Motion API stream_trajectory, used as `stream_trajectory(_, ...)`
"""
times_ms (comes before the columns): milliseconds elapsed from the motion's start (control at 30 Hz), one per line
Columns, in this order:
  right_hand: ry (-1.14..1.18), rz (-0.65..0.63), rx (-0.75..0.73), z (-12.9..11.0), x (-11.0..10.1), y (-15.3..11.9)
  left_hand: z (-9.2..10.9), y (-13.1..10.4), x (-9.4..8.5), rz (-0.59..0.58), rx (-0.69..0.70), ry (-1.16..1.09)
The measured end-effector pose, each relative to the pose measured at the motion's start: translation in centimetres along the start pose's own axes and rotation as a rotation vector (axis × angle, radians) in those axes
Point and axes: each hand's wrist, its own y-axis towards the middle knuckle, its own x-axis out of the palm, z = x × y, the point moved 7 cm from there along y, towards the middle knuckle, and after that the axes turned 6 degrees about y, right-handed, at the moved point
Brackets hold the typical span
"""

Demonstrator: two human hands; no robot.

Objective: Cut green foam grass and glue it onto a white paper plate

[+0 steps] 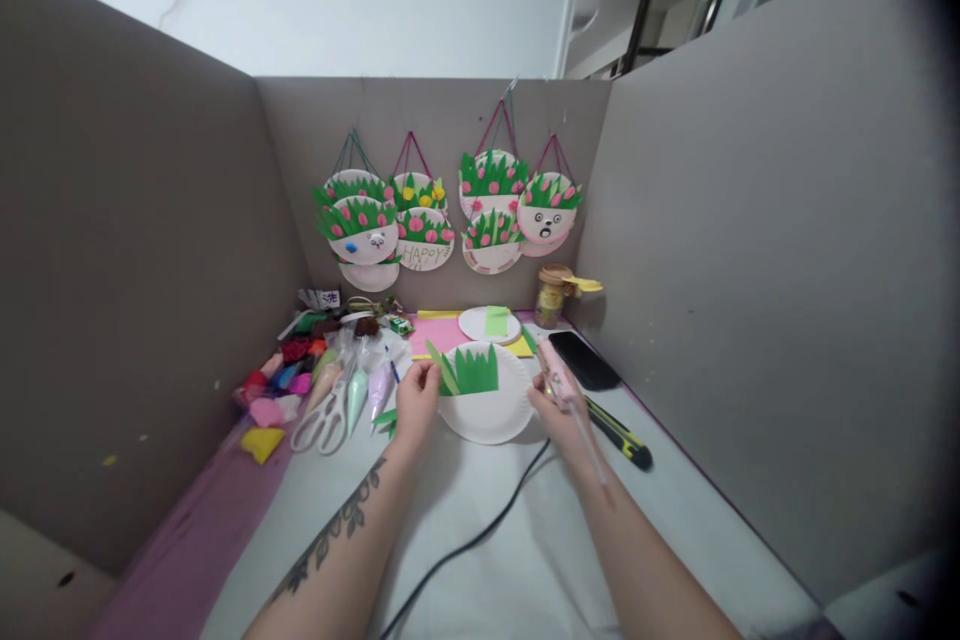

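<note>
Hands, two of them, work at one white paper plate, which sits mid-table between them. One cut strip of green paper grass spreads over its far left part, and one pale green leaf leans past its left edge. The left hand has thumb and forefinger pressed together, pinching the plate's left rim where the leaf crosses it. The right hand wraps around one pink glue gun, its fingers curled near the plate's right edge; the trigger finger's exact squeeze cannot be told.

Farther off lies a second plate bearing a pale green paper piece. On the far wall, decorated plates hang in four clusters; they overlap, so their full number is unclear.

At left, one pair of white scissors lies beside at least three filled bags: a peach bag, a mint bag and a lilac bag. At right are one black phone and one black-and-yellow utility knife. One brown-lidded jar stands in the far right corner, its contents hard to make out. One black cord curves across the near table.
</note>
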Motion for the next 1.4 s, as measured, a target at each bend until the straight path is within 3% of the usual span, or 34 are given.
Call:
stream_trajectory(367,-0.024,-0.018,-0.024,-0.4,0.2,-0.2,0.8,-0.4,0.4,-0.072,0.025,0.169)
stream_trajectory(600,0.006,-0.028,-0.019,-0.9,0.3,-0.4,-0.1,-0.6,0.4,-0.081,-0.024,0.153)
stream_trajectory(867,0.025,-0.042,-0.023,-1.3,0.4,-0.4,0.6,-0.9,0.8,-0.12,0.087,0.356)
stream_trajectory(1100,0.036,-0.067,-0.063,-0.5,0.4,-0.4,0.4,-0.9,0.8,-0.14,0.039,0.326)
stream_trajectory(1400,-0.007,-0.069,-0.046,-0.9,0.5,-0.6,0.6,-1.0,0.9,-0.138,0.146,0.6)
